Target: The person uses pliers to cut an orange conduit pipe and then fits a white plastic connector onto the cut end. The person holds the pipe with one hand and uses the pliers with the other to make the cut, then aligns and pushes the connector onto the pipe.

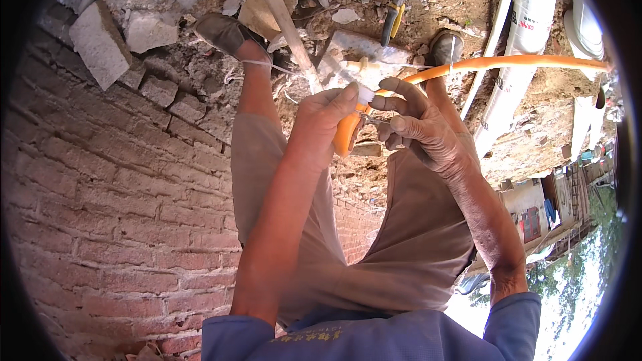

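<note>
My left hand [321, 115] is closed on a small white fitting [366, 94], thumb on top, above my knees. An orange hose [508, 62] comes in from the right, passes behind my right fingers and shows again as a bend [344, 135] beside my left hand. My right hand [428, 127] is dusty, its index finger curved over the fitting's far side. Between its thumb and other fingers sits a thin metal piece [376, 119], too small to name, pointing toward the fitting. The fingers partly hide how hose and fitting meet.
Pliers with yellow-and-black handles [394, 13] lie on rubble beyond my hands. A wooden pole [284, 17] slants down near my left foot. White pipes [531, 20] run along the right. Stone blocks [100, 43] and a brick wall [127, 227] stand on the left.
</note>
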Available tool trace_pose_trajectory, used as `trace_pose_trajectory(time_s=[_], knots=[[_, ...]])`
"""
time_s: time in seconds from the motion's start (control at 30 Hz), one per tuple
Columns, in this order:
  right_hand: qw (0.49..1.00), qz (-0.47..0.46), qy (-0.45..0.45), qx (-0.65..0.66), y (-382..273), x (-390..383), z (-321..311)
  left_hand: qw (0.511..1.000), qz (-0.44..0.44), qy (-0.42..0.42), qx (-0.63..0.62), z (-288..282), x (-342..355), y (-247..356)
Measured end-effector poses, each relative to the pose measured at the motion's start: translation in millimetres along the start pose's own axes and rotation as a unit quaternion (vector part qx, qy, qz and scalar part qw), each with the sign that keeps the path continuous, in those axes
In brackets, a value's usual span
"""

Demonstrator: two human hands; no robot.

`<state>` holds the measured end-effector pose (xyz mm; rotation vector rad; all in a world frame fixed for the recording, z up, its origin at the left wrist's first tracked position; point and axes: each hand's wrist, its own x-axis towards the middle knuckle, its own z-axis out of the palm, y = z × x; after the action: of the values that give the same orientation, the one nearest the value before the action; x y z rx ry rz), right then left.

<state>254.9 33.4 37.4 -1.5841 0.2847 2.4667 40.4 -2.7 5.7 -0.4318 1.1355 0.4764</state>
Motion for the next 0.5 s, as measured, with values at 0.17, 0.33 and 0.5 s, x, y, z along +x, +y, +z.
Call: trace_pose_trajectory(time_s=[0.17, 0.33, 0.5], knots=[[0.995, -0.011, 0.015, 0.101, 30, 5, 3, 1.000, 0.001, 0.015, -0.023, 2, 2, 2], [0.996, -0.052, 0.043, 0.052, 36, 15, 7, 0.999, -0.014, 0.020, -0.021, 4, 3, 9], [0.996, -0.066, 0.059, 0.014, 27, 21, 3, 1.000, -0.003, 0.018, -0.017, 14, 2, 8]])
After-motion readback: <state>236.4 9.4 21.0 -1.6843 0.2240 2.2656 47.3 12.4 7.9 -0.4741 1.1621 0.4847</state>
